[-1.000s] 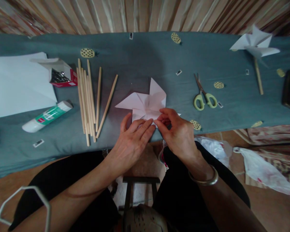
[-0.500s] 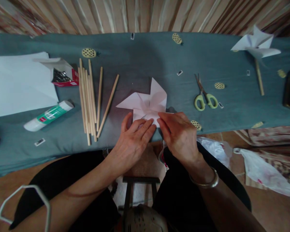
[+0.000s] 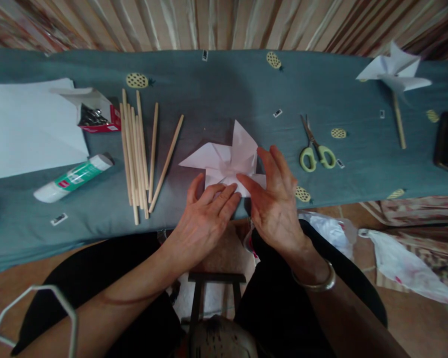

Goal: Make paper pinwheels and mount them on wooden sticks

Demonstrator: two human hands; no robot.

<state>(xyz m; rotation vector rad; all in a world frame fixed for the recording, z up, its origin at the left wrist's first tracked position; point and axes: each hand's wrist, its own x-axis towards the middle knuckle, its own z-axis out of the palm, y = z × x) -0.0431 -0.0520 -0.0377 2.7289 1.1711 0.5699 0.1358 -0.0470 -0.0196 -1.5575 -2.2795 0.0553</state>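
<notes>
A white paper pinwheel [image 3: 216,156] lies on the blue-green tablecloth in front of me, its blades folded toward the middle. My left hand [image 3: 205,209] rests on its near edge with fingers stretched out flat, pressing the paper down. On the right side of the pinwheel is my right hand [image 3: 276,204], thumb and fingers spread apart. Its thumb touches the paper near the centre, and its index fingertip is at the right-hand blade. The near part of the paper is partly hidden under my fingers.
Left of the pinwheel lie several wooden sticks [image 3: 132,154], a glue stick [image 3: 74,178], an open red box [image 3: 99,117] of small metal pieces and white paper sheets [image 3: 30,129]. Green-handled scissors [image 3: 315,149] lie to the right, with a pinwheel on a stick [image 3: 393,72] beyond.
My right hand's fingers have opened from a pinch and spread upward over the right blade, with the thumb moved toward the centre. My left hand has stayed put.
</notes>
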